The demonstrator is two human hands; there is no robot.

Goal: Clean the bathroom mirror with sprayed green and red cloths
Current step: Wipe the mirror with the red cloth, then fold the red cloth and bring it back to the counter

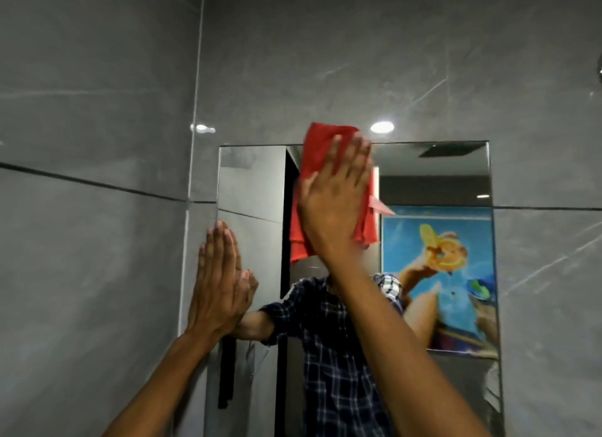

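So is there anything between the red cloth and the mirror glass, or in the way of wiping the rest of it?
Nothing visible sits between them: the right hand presses the red cloth flat against the mirror near its top edge. The only thing on the glass is the left hand, flat at the mirror's left edge, covering that strip.

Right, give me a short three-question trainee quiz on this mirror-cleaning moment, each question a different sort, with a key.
1. True or false: the right hand presses a crumpled red cloth flat against the rectangular wall mirror.
2. Which part of the mirror is the cloth on? A) top edge B) bottom edge C) right edge
3. Fill in: the left hand rests open and flat at the mirror's ____ edge, holding nothing.

Key: 1 true; 2 A; 3 left. No green cloth shows in this view.
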